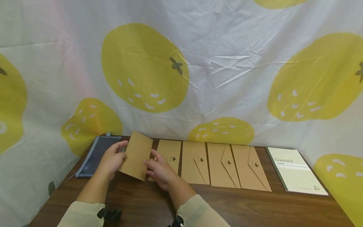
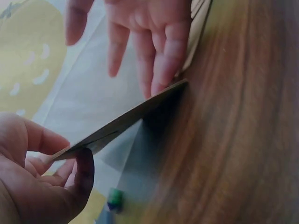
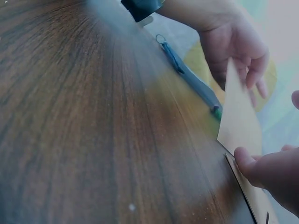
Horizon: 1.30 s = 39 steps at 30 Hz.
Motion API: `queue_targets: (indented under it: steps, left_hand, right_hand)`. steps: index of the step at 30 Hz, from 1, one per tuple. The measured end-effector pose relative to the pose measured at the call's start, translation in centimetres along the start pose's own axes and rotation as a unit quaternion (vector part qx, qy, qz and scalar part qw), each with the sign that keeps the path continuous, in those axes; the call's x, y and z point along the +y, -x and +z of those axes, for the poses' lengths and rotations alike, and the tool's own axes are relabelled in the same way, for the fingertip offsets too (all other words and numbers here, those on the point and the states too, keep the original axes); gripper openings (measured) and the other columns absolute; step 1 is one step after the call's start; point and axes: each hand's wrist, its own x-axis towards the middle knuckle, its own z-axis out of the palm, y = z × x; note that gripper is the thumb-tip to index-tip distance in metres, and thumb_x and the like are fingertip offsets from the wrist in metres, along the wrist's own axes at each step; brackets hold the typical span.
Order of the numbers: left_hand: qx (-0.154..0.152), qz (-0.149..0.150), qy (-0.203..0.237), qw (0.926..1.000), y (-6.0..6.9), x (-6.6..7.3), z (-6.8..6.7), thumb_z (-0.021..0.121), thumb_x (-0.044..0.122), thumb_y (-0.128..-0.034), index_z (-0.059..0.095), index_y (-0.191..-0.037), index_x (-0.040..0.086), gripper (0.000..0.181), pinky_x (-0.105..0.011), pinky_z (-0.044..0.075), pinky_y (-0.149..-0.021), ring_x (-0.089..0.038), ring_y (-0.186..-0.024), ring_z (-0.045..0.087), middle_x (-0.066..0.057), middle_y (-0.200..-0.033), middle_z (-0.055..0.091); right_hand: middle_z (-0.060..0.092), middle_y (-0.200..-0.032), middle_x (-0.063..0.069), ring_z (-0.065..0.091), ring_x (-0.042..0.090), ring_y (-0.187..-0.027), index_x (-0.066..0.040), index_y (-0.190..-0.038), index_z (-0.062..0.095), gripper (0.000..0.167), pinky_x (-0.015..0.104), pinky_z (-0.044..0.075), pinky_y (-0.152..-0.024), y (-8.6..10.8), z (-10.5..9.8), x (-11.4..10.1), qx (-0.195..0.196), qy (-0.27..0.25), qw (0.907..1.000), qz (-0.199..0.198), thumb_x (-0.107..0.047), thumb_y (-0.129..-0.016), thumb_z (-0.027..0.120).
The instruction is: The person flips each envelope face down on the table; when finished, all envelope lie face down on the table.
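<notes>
Head view: left hand (image 1: 112,158) pinches the brown envelope (image 1: 137,157), lower left of centre; right hand (image 1: 162,171), fingers extended, flanks its right edge. Slack one-edge pinching could let it pivot.

Dark pouch (image 1: 98,155) partly out of sight behind the left hand (image 1: 112,158)
</notes>
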Motion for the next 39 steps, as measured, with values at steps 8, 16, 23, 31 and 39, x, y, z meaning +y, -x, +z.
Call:
queue_targets:
  steps: [8, 16, 23, 31, 39]
  left_hand:
    - [-0.017, -0.013, -0.075, 0.9970, -0.7, -1.4, -0.1, 0.050, 0.008, -0.1013, 0.038, -0.163, -0.002, 0.063, -0.059, 0.035, -0.126, -0.045, -0.157, 0.037, -0.027, -0.168, 0.041]
    - [-0.025, 0.004, -0.184, 0.9826, -0.6, -1.7, 0.1, 0.051, 0.022, -0.1030, 0.046, -0.157, -0.003, 0.060, -0.064, 0.042, -0.119, -0.051, -0.148, 0.047, -0.035, -0.158, 0.049]
    - [-0.034, 0.005, -0.196, 0.9801, -0.4, -1.4, 0.4, 0.051, 0.028, -0.1047, 0.045, -0.159, 0.001, 0.061, -0.065, 0.039, -0.122, -0.050, -0.154, 0.041, -0.032, -0.165, 0.043]
    - [-0.026, 0.012, -0.079, 0.9964, 0.0, -0.2, 2.8, 0.054, 0.026, -0.1058, 0.039, -0.163, 0.003, 0.063, -0.062, 0.042, -0.122, -0.047, -0.155, 0.040, -0.024, -0.168, 0.042]
    - [-0.060, 0.008, 0.012, 0.9981, -0.1, 0.8, 6.3, 0.056, 0.022, -0.1065, 0.040, -0.162, 0.004, 0.061, -0.062, 0.037, -0.127, -0.045, -0.158, 0.038, -0.022, -0.169, 0.041]
  right_hand:
    - [0.017, -0.176, 0.030, 0.032, 0.047, -0.161, -0.012, -0.172, 0.019, 0.082, 0.056, 0.038, -0.128, 0.1, -0.3, -0.2, 0.010, -0.011, 0.9999, 0.006, -0.021, -0.104, 0.064]
    - [0.017, -0.177, 0.028, 0.033, 0.045, -0.161, -0.014, -0.172, 0.021, 0.082, 0.055, 0.039, -0.128, 0.0, -0.4, -0.2, 0.010, -0.016, 0.9998, 0.011, -0.022, -0.103, 0.066]
    - [0.027, -0.174, 0.029, 0.035, 0.044, -0.160, -0.013, -0.171, 0.023, 0.080, 0.055, 0.041, -0.127, 0.1, -0.4, -0.5, 0.006, -0.018, 0.9998, 0.008, -0.023, -0.104, 0.065]
    - [0.032, -0.171, 0.030, 0.036, 0.045, -0.159, -0.013, -0.169, 0.028, 0.074, 0.056, 0.038, -0.128, 1.0, -2.5, -2.2, 0.000, -0.001, 0.9998, -0.021, -0.026, -0.105, 0.064]
    - [0.023, -0.174, 0.030, 0.030, 0.048, -0.161, -0.012, -0.170, 0.019, 0.071, 0.058, 0.033, -0.131, 2.8, -7.4, -3.9, -0.004, 0.033, 0.9985, -0.042, -0.023, -0.110, 0.055]
